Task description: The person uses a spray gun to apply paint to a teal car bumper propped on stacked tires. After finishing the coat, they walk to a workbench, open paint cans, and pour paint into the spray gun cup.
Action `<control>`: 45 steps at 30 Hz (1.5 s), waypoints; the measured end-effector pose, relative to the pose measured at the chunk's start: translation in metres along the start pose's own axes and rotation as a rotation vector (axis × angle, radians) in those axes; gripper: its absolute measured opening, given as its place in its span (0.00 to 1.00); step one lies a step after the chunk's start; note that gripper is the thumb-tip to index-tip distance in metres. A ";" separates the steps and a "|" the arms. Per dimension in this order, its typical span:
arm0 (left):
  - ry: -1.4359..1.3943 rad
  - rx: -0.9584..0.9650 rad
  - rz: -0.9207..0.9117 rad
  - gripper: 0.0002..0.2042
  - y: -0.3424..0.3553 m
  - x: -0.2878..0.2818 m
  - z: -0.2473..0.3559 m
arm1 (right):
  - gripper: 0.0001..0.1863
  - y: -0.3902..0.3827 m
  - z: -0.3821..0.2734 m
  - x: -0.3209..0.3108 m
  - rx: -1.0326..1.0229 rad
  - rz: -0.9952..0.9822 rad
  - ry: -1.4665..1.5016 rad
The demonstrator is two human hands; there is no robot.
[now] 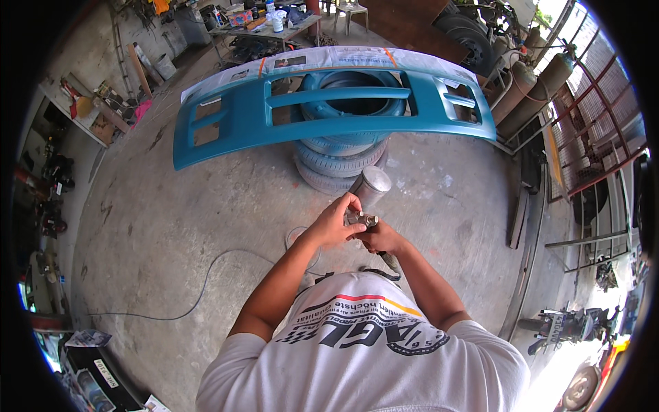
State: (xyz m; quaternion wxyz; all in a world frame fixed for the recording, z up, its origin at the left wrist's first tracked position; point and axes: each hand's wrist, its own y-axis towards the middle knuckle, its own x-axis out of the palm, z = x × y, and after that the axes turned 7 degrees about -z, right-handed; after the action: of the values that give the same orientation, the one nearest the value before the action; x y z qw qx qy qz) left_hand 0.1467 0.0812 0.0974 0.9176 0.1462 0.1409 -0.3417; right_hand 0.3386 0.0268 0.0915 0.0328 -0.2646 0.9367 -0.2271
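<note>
I hold a metal spray gun (360, 218) with a silver cylindrical cup (371, 182) in front of my body. My left hand (336, 228) is closed around the gun's top, fingers at its brass fittings. My right hand (383, 237) grips it lower, partly hidden, with the hose end (388, 261) hanging below. Beyond the cup, a long teal bumper panel (336, 127) with rectangular openings rests across a stack of tires (341, 156), white masking paper (322, 56) along its far edge.
A thin hose (199, 299) runs over the concrete floor (165, 233). Gas cylinders (549, 89) and metal racks (587, 244) line the right side. A cluttered table (264, 31) and a plastic chair (347, 12) stand at the back. Tools lean along the left wall (96, 82).
</note>
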 end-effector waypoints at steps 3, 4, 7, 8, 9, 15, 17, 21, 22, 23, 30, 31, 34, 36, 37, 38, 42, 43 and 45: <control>0.077 0.099 0.352 0.20 0.001 0.016 0.011 | 0.15 0.009 0.014 -0.006 -0.059 0.085 0.048; 0.083 0.066 0.528 0.19 0.000 0.023 0.004 | 0.16 0.007 -0.001 -0.005 -0.063 0.109 0.102; -0.205 -0.150 0.678 0.14 -0.010 0.048 -0.033 | 0.22 0.012 -0.022 -0.016 -0.074 0.176 0.268; -0.413 -0.201 0.621 0.13 -0.018 0.056 -0.054 | 0.23 0.014 -0.036 -0.016 -0.089 0.161 0.336; -0.634 -0.243 0.545 0.11 -0.021 0.062 -0.063 | 0.24 0.015 -0.047 -0.018 -0.102 0.165 0.401; -0.853 -0.331 0.130 0.09 -0.003 0.077 -0.021 | 0.44 0.016 -0.076 -0.038 -0.220 0.202 0.648; -0.962 -0.352 0.128 0.09 -0.001 0.080 -0.029 | 0.46 0.015 -0.080 -0.037 -0.195 0.244 0.655; -1.048 -0.377 0.098 0.11 -0.005 0.092 -0.046 | 0.40 0.016 -0.075 -0.035 -0.129 0.325 0.725; -1.004 -0.371 0.073 0.12 -0.007 0.092 -0.049 | 0.39 0.015 -0.072 -0.035 -0.104 0.343 0.733; -0.961 -0.365 0.048 0.13 -0.010 0.094 -0.051 | 0.38 0.015 -0.070 -0.035 -0.100 0.336 0.754; -0.983 -0.391 -0.028 0.12 -0.017 0.103 -0.046 | 0.36 0.009 -0.055 -0.031 -0.061 0.341 0.744; -1.016 -0.388 -0.028 0.13 -0.018 0.104 -0.042 | 0.36 0.010 -0.050 -0.030 -0.057 0.360 0.731; -1.097 -0.416 -0.011 0.13 -0.021 0.106 -0.045 | 0.35 0.021 -0.033 -0.028 -0.038 0.509 0.725; -1.151 -0.472 0.003 0.13 -0.022 0.107 -0.053 | 0.34 0.029 -0.025 -0.025 -0.008 0.649 0.757; -1.180 -0.512 0.008 0.13 -0.021 0.107 -0.057 | 0.33 0.033 -0.024 -0.022 0.015 0.725 0.785; -1.210 -0.552 0.014 0.13 -0.021 0.108 -0.061 | 0.33 0.036 -0.022 -0.021 0.039 0.800 0.813; -1.196 -0.565 0.035 0.14 -0.019 0.115 -0.062 | 0.33 0.046 -0.002 -0.031 0.066 0.877 0.933; -1.189 -0.556 0.036 0.14 -0.020 0.117 -0.065 | 0.33 0.047 0.000 -0.032 0.074 0.894 0.948; -1.178 -0.552 0.051 0.15 -0.020 0.120 -0.070 | 0.33 0.050 0.004 -0.033 0.082 0.910 0.972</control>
State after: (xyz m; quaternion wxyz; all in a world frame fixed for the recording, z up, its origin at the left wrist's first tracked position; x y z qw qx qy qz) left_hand 0.2093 0.0214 -0.0131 0.8529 -0.3034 -0.3068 -0.2939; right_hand 0.3437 0.0793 0.0638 -0.2904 0.2908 0.8538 -0.3196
